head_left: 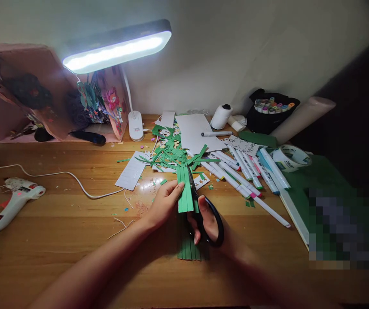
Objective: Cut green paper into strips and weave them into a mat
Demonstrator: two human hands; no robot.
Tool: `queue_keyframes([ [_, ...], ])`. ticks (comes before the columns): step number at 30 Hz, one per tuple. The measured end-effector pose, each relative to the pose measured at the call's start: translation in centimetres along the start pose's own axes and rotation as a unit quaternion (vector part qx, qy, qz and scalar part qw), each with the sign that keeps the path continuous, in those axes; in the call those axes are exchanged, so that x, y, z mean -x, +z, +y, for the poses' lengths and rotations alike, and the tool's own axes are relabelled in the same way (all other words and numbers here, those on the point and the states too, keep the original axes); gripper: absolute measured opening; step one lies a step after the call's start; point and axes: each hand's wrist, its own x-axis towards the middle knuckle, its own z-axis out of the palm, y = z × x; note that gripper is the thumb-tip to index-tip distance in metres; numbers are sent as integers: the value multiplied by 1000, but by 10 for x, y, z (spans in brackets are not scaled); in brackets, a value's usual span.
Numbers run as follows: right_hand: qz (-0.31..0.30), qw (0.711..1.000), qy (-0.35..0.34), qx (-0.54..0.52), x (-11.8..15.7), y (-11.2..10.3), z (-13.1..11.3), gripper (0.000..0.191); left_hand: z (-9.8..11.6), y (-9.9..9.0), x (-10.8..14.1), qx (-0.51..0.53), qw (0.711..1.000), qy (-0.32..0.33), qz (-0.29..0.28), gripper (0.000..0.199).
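My left hand (165, 201) pinches a green paper strip (184, 195) marked with dark lengthwise lines, thumb on top. Black-handled scissors (218, 221) are in my right hand (208, 219), fingers through the loops. Their blades lie along the right edge of the strip and are partly hidden by it. Below my hands, another lined green paper piece (189, 251) rests on the wooden table. Cut green paper strips and scraps (171, 150) are heaped just beyond the blades.
A hot glue gun (13, 204) lies at left, near a white cable. Several markers (242, 171) spread to the right, beside a tape roll (290, 158). A lit lamp (120, 47) overhangs the back; a thread spool (221, 116) and marker case (272, 109) stand behind.
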Motion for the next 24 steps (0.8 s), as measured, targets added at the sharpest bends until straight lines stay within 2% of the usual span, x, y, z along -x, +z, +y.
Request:
queue_keyframes([
  [6,16,998,11,-61,-1,0,-1,67,7,-6,-2,-10,999,41,24,37],
  [11,-7,981,30,-190,-5,5,-3,70,4,-14,-8,-37,989,80,120,39],
  [14,-13,988,8,-156,-7,1,-8,57,-1,-18,-8,-82,979,108,154,37],
  [18,35,998,-49,-11,-6,-7,-15,37,-4,-15,-4,-114,979,115,123,34],
  [24,32,998,-44,8,-5,-8,-23,30,1,-5,4,-137,980,127,73,32],
])
